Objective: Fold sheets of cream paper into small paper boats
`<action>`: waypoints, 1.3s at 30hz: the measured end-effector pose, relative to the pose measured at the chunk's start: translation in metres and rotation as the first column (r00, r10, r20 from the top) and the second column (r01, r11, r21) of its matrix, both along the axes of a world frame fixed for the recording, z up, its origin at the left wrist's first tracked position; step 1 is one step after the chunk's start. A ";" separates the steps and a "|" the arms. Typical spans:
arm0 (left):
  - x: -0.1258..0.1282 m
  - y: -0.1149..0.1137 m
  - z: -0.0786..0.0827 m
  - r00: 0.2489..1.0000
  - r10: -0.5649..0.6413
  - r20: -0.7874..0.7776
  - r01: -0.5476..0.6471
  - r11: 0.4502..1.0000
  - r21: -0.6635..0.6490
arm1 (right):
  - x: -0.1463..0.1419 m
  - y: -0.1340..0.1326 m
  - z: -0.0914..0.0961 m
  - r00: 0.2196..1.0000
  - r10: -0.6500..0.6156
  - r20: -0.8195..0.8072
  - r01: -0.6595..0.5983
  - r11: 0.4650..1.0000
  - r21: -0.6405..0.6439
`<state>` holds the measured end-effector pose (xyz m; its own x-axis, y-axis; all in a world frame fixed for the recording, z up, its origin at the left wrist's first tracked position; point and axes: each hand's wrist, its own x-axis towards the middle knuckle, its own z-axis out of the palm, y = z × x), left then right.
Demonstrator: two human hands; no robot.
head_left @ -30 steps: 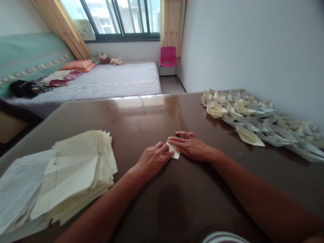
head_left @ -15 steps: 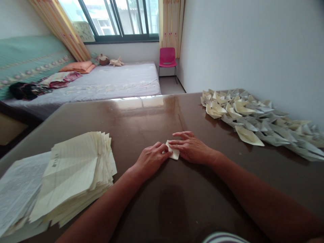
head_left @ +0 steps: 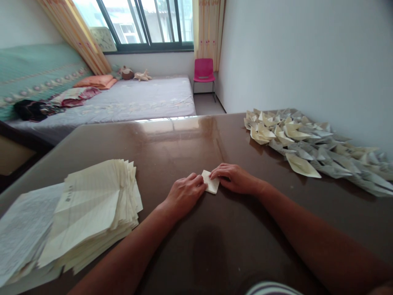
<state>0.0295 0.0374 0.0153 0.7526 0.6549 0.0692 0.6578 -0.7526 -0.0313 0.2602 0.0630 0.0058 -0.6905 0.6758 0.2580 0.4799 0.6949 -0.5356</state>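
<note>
Small folded paper (head_left: pixel 211 182): cream, a compact squarish packet, flat on the brown tabletop (head_left: pixel 184 139). It lies about midway between the left and right edges, somewhat closer to the near edge than the far one.

My left hand (head_left: pixel 183 195): fingers curled in tight, tips down on the packet's left edge, pinning it to the wood. The palm rests on the tabletop just behind.

My right hand (head_left: pixel 238 180): fingers bent close together, closed narrowly on the packet's far right corner. Whether the thumb is under the paper I cannot tell; the fingers cover it. The two hands sit close, with only the packet's pale top showing between them.

Stack of loose sheets (head_left: pixel 95 205): lined cream pages, fanned and uneven, at the near left corner, well apart from my left hand.

Heap of folded paper boats (head_left: pixel 307 141): cream and grey print, overlapping, strung along the right edge up towards the far right corner, against the wall.

Beyond the far edge: a bed (head_left: pixel 138 98) and a pink chair (head_left: pixel 204 69).
</note>
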 end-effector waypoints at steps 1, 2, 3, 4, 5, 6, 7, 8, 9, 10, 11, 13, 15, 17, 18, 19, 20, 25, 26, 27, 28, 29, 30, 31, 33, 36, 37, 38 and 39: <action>-0.001 0.001 0.000 1.000 0.007 0.000 -0.007 1.000 0.009 | 0.001 0.000 0.001 1.000 -0.011 -0.001 0.011 1.000 -0.014; -0.002 0.002 -0.001 1.000 0.018 0.001 -0.018 1.000 0.021 | 0.002 0.000 0.002 1.000 -0.016 -0.004 0.016 0.999 -0.028; -0.003 0.003 -0.001 1.000 0.031 0.002 -0.031 0.999 0.032 | 0.002 -0.001 0.004 1.000 -0.012 -0.009 0.012 0.999 -0.042; -0.004 0.004 -0.001 0.999 0.046 0.004 -0.046 0.998 0.042 | 0.002 -0.001 0.005 1.000 -0.001 -0.016 0.000 0.998 -0.056; -0.006 0.006 -0.001 0.998 0.059 0.006 -0.059 0.997 0.047 | 0.002 -0.001 0.006 1.000 0.012 -0.026 -0.014 0.998 -0.065; -0.007 0.007 -0.002 0.998 0.069 0.008 -0.069 0.996 0.048 | 0.001 -0.002 0.006 0.999 0.025 -0.036 -0.027 0.997 -0.071; -0.008 0.008 -0.002 0.997 0.074 0.009 -0.075 0.996 0.047 | 0.001 -0.002 0.006 0.998 0.036 -0.045 -0.039 0.997 -0.071; -0.009 0.009 -0.002 0.997 0.074 0.011 -0.075 0.996 0.045 | 0.000 -0.001 0.006 0.998 0.046 -0.051 -0.049 0.996 -0.071; -0.009 0.009 -0.002 0.998 0.068 0.012 -0.068 0.997 0.043 | 0.000 -0.001 0.005 0.997 0.056 -0.053 -0.060 0.996 -0.072; -0.009 0.009 -0.003 0.998 0.059 0.016 -0.059 0.997 0.041 | -0.001 -0.001 0.005 0.996 0.068 -0.054 -0.072 0.995 -0.074; -0.009 0.009 -0.003 0.999 0.049 0.021 -0.050 0.998 0.040 | -0.001 0.000 0.005 0.996 0.078 -0.052 -0.082 0.993 -0.079; -0.008 0.009 -0.003 0.999 0.029 0.028 -0.030 0.999 0.034 | 0.000 0.001 0.005 0.995 0.090 -0.051 -0.095 0.991 -0.096; -0.008 0.009 -0.003 0.999 0.016 0.030 -0.016 1.000 0.021 | 0.001 0.002 0.004 0.994 0.090 -0.057 -0.096 0.990 -0.104; -0.008 0.009 -0.001 1.000 0.012 0.026 -0.012 1.000 -0.001 | 0.003 0.003 0.003 0.995 0.084 -0.059 -0.090 0.991 -0.104; -0.009 0.010 0.000 1.000 0.012 0.027 -0.012 1.000 -0.015 | 0.004 0.004 0.002 0.995 0.082 -0.057 -0.087 0.991 -0.102; -0.010 0.011 0.002 0.999 0.012 0.029 -0.011 1.000 -0.029 | 0.005 0.005 0.001 0.995 0.081 -0.052 -0.086 0.991 -0.099; -0.011 0.011 0.004 0.999 0.010 0.034 -0.009 0.999 -0.043 | 0.007 0.006 0.000 0.996 0.082 -0.045 -0.086 0.992 -0.096; -0.020 0.014 0.011 0.998 -0.003 0.065 0.008 0.997 -0.074 | 0.012 0.010 -0.001 0.995 0.098 0.000 -0.098 0.992 -0.078; -0.021 0.014 0.011 0.998 -0.002 0.067 0.008 0.997 -0.074 | 0.012 0.011 -0.001 0.996 0.094 0.001 -0.094 0.992 -0.079; -0.022 0.015 0.011 0.998 -0.001 0.068 0.006 0.997 -0.073 | 0.013 0.010 -0.001 0.996 0.087 -0.003 -0.087 0.993 -0.081; -0.022 0.015 0.010 0.998 0.002 0.066 0.003 0.998 -0.070 | 0.013 0.010 0.000 0.997 0.079 -0.010 -0.079 0.993 -0.084; -0.023 0.016 0.009 0.998 0.004 0.064 0.000 0.998 -0.066 | 0.012 0.010 0.000 0.997 0.070 -0.020 -0.071 0.993 -0.089; -0.023 0.016 0.008 0.998 0.007 0.062 -0.003 0.998 -0.060 | 0.012 0.009 0.000 0.998 0.061 -0.031 -0.063 0.994 -0.094; -0.023 0.017 0.006 0.998 0.007 0.062 -0.004 0.998 -0.056 | 0.012 0.009 0.000 0.998 0.054 -0.041 -0.058 0.993 -0.099; -0.023 0.018 0.005 0.998 0.008 0.070 -0.004 0.999 -0.050 | 0.012 0.008 0.001 0.998 0.045 -0.052 -0.051 0.993 -0.104; -0.024 0.019 0.005 0.996 0.008 0.090 -0.004 0.999 -0.050 | 0.011 0.008 0.000 0.998 0.036 -0.050 -0.041 0.994 -0.102; -0.024 0.019 0.005 0.996 0.008 0.094 -0.003 0.999 -0.051 | 0.011 0.008 0.000 0.998 0.033 -0.049 -0.038 0.994 -0.103; -0.025 0.019 0.005 0.995 0.008 0.097 -0.003 0.999 -0.052 | 0.011 0.009 -0.001 0.998 0.030 -0.047 -0.035 0.994 -0.106; -0.025 0.019 0.006 0.995 0.008 0.100 -0.003 0.999 -0.051 | 0.011 0.009 -0.001 0.999 0.029 -0.044 -0.034 0.993 -0.110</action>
